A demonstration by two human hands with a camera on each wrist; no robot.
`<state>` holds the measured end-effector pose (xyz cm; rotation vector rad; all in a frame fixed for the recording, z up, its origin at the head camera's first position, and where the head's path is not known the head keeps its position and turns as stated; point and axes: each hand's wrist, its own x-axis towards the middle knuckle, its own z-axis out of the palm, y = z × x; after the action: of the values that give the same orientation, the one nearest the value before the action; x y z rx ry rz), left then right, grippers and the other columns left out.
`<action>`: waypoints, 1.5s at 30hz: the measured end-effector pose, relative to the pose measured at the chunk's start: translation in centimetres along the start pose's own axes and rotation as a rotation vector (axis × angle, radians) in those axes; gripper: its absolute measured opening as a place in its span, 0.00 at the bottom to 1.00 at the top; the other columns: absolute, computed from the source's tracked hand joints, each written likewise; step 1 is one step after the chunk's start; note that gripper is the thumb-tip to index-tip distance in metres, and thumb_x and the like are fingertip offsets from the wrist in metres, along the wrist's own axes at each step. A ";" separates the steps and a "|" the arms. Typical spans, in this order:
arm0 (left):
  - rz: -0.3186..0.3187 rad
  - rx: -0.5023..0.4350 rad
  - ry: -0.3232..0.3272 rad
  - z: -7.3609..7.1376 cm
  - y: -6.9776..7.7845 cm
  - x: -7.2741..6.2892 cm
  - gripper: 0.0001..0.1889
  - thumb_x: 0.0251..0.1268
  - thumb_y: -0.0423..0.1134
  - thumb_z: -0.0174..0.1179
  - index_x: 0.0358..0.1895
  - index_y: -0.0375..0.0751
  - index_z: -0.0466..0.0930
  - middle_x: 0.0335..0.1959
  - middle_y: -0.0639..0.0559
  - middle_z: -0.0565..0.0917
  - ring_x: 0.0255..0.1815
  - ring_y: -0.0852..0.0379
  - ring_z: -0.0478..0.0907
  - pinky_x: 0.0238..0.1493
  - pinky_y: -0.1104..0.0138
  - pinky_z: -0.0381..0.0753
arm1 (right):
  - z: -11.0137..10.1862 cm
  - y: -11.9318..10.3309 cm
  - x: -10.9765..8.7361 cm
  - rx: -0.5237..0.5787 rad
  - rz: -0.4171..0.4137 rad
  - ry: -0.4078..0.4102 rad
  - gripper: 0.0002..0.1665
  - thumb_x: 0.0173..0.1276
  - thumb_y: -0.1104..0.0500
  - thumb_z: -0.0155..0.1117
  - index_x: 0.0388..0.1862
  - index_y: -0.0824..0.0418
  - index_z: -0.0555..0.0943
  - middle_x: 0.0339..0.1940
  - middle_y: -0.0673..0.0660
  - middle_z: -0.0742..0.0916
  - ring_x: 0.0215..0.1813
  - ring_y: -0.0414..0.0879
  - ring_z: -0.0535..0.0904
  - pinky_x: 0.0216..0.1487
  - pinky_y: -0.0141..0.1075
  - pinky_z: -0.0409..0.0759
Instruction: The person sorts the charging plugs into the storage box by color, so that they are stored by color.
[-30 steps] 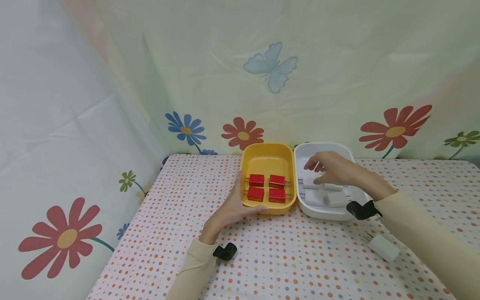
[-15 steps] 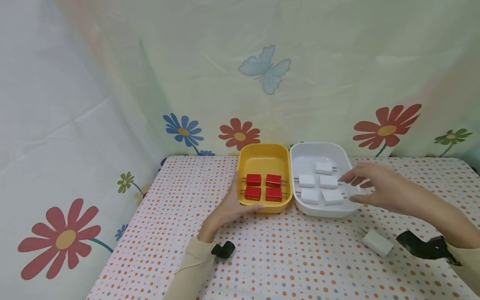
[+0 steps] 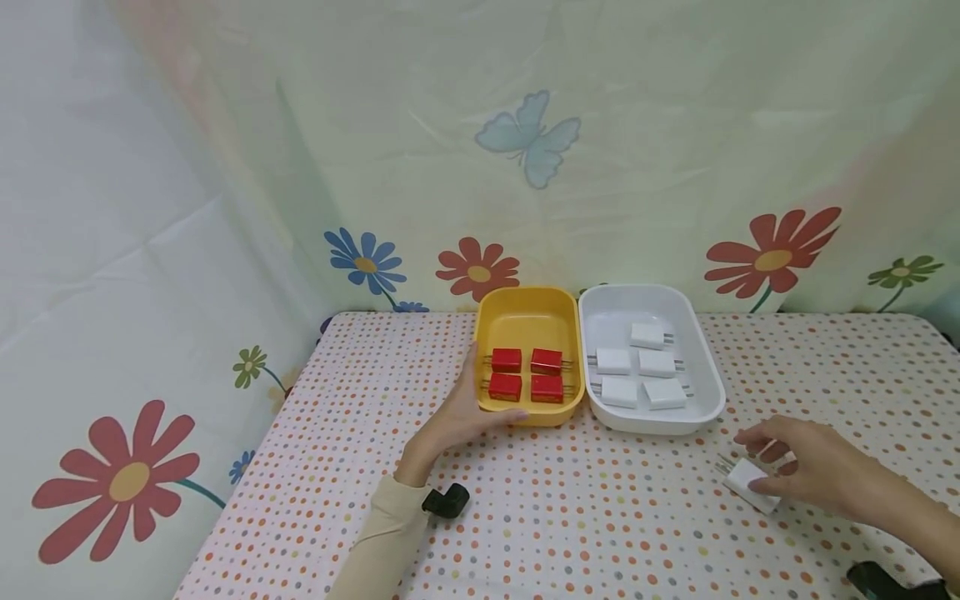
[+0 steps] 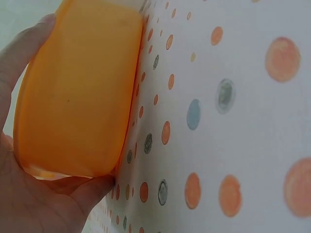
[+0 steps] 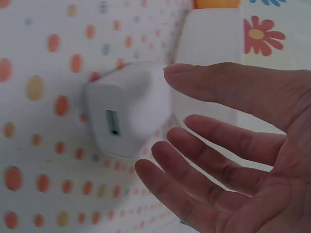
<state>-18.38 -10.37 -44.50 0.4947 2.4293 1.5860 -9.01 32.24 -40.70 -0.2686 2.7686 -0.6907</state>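
Observation:
My left hand (image 3: 456,421) holds the near left corner of a yellow tray (image 3: 529,321), thumb along the front wall and fingers along the left side. Several red chargers (image 3: 506,361) with metal prongs lie in it in two rows. My right hand (image 3: 821,467) hovers at a loose white charger (image 3: 742,477) on the cloth. In the right wrist view, the thumb tip overlaps the charger (image 5: 129,107), whose USB slot faces the camera; whether they touch I cannot tell. The other fingers are spread and slightly bent, holding nothing.
Against the yellow tray's right side stands a white tray (image 3: 708,371) with several white chargers (image 3: 657,363) inside. A dotted cloth (image 3: 585,517) covers the table. Behind it hangs a flowered curtain (image 3: 645,167).
My right hand has moved from over the white tray, out to the right and down to the loose charger. The left hand stays on the yellow tray. The white tray's chargers are now uncovered.

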 end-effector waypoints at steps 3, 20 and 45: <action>-0.003 0.000 0.002 0.1 -0.1 0.0 0.68 0.58 0.49 0.79 0.86 0.51 0.28 0.83 0.48 0.55 0.80 0.49 0.58 0.78 0.44 0.61 | 1.0 0.7 -0.1 -0.001 0.000 -0.005 0.32 0.51 0.64 0.86 0.51 0.77 0.81 0.43 0.63 0.87 0.43 0.55 0.85 0.39 0.44 0.87; 0.004 -0.010 0.006 0.2 -0.3 0.0 0.68 0.59 0.46 0.78 0.86 0.51 0.28 0.83 0.47 0.56 0.80 0.49 0.59 0.77 0.44 0.62 | 2.2 1.3 0.1 -0.031 0.065 0.014 0.36 0.48 0.60 0.88 0.50 0.79 0.82 0.38 0.61 0.86 0.38 0.53 0.84 0.42 0.51 0.86; 0.021 -0.009 0.003 0.1 -0.1 0.2 0.67 0.59 0.46 0.79 0.86 0.54 0.30 0.82 0.47 0.57 0.79 0.49 0.61 0.76 0.46 0.65 | -8.1 -1.7 6.0 -0.157 -0.147 0.207 0.31 0.52 0.68 0.84 0.51 0.82 0.81 0.39 0.72 0.87 0.41 0.68 0.84 0.39 0.56 0.88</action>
<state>-18.57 -10.21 -44.62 0.5192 2.4261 1.6061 -17.01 32.77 -34.35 -0.4615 3.0304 -0.5644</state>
